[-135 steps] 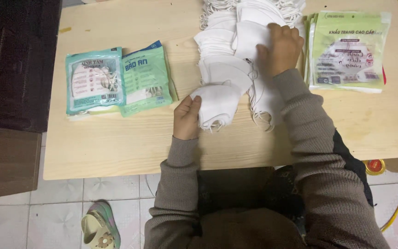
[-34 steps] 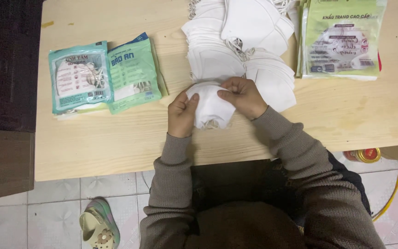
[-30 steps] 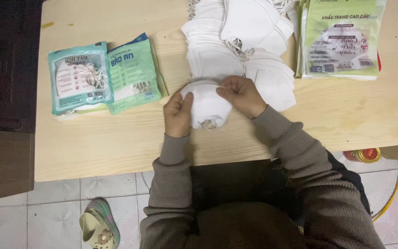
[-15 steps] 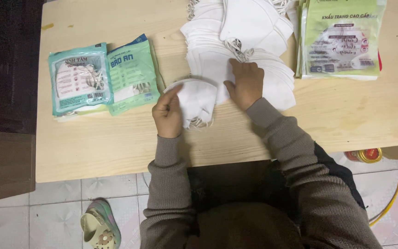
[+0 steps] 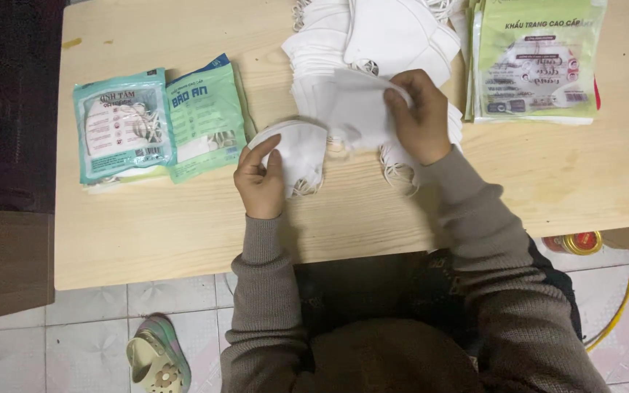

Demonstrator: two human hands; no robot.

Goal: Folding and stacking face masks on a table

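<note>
At the left of the frame two teal and green mask packets (image 5: pixel 158 125) lie side by side on the light wooden table (image 5: pixel 147 233), just beside the left hand (image 5: pixel 260 178), whose fingers pinch the edge of a small stack of folded white face masks (image 5: pixel 296 149) near the frame's centre. Right of it, the right hand (image 5: pixel 420 116) grips a single white mask (image 5: pixel 354 109) lifted off the big pile of white masks (image 5: pixel 373 36) at the upper middle. At the upper right lies a stack of green packets (image 5: pixel 536 62).
</note>
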